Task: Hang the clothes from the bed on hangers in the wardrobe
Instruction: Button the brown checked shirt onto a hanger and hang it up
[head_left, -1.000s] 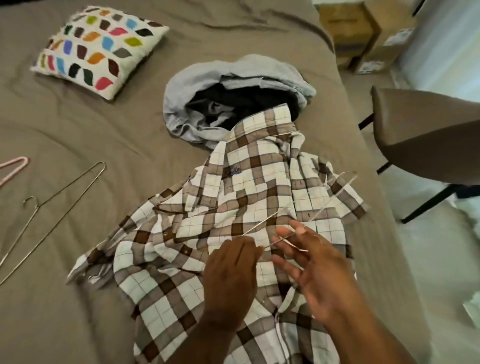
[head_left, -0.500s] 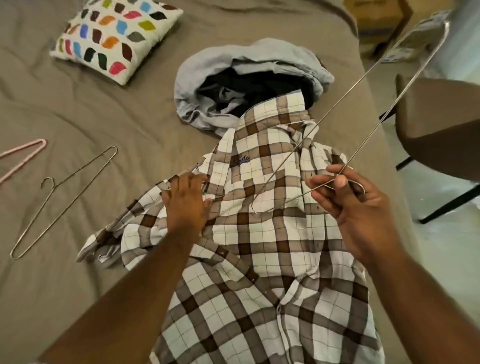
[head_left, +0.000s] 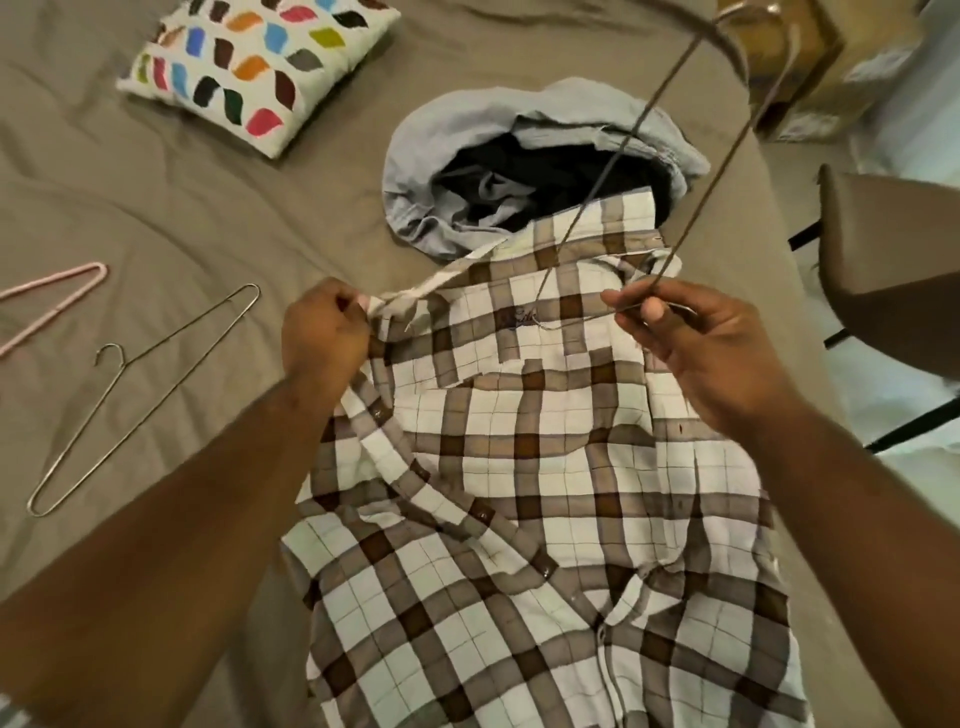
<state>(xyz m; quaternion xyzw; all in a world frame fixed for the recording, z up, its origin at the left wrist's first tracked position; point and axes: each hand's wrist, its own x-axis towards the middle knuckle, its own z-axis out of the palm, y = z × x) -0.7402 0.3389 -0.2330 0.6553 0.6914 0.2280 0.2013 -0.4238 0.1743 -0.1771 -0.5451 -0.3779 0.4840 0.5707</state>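
Two hands prepare one garment for hanging. We see the plaid shirt (head_left: 545, 467) spread front uppermost on the bed sheet (head_left: 156, 208), from the centre down to 6 o'clock, its collar toward 12 o'clock. The left hand (head_left: 324, 332) pinches the open front edge near the collar between curled fingers and thumb, holding it raised off the layer beneath. The right hand (head_left: 711, 353) pinches the wire hanger (head_left: 716, 176) close to its hook between thumb and forefinger, the other fingers loosely spread. The hanger's long arms slant up toward 1 o'clock, clear of the cloth, and their far end is blurred.

We judge the step to be loading the first shoulder: the shirt is not yet on the hanger. The next move calls for turning the hanger so that one arm slips under the lifted edge into the shoulder, while the left hand holds the opening wide.

The shirt is thin woven cloth, checked brown, tan and white, limp and creased, with small buttons down the placket. The hanger is bare metal wire, smooth and narrow. At 12 o'clock a pale grey garment (head_left: 467, 130) lies bunched round a dark garment (head_left: 545, 171). At 9 o'clock lie a second wire hanger (head_left: 124, 365) and a pink hanger (head_left: 57, 291).
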